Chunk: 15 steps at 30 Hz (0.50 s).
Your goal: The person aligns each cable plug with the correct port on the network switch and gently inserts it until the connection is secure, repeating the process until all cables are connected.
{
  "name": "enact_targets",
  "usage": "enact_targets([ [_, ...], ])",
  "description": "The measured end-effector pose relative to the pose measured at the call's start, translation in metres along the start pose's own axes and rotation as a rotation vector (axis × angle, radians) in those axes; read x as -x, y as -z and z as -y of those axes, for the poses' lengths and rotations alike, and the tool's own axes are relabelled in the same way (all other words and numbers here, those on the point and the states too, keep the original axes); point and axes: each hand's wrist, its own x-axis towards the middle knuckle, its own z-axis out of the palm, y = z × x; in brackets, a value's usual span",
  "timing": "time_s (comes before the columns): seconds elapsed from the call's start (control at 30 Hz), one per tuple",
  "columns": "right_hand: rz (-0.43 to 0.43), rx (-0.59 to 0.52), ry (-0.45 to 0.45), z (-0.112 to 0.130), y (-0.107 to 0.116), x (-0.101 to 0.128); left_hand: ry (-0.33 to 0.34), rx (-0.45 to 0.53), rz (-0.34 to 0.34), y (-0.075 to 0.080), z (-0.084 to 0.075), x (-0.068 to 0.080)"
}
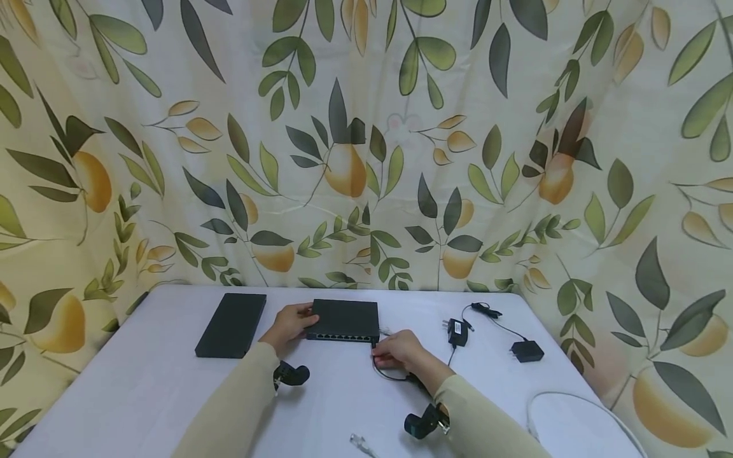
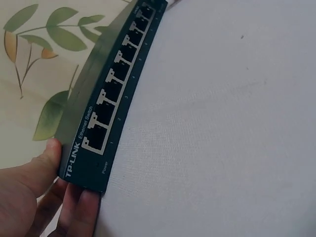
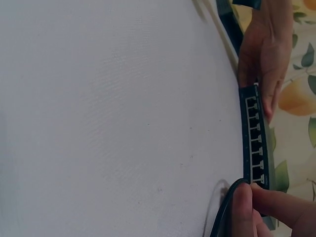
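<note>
A black TP-LINK Ethernet switch (image 1: pixel 345 318) lies toward the back of the table, its row of ports facing me. My left hand (image 1: pixel 288 326) grips its left end, the thumb on top and fingers beneath in the left wrist view. At the switch's right front corner, my right hand (image 1: pixel 402 351) pinches the end of a black cable (image 3: pixel 223 212). That cable loops from the fingers back under the right wrist. The fingers hide its tip, so I cannot tell whether it sits inside a port.
A flat black box (image 1: pixel 231 325) lies to the left. On the right are a labelled black power adapter (image 1: pixel 457 332) and another black adapter (image 1: pixel 527 350) with a bundled cord. White network cable (image 1: pixel 572 394) curves at the front right; a clear plug (image 1: pixel 361 443) lies at the front.
</note>
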Motion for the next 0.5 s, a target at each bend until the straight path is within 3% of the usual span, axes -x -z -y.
enact_targets([
  [0.3,-0.017,0.005,-0.001,-0.0030,0.0021,-0.0040,-0.025,-0.047,0.015,0.0000,0.0006,-0.0043],
  [0.5,0.001,0.015,-0.007,0.0015,0.0020,-0.0024,-0.004,0.003,0.000,0.0013,0.0058,-0.0053],
])
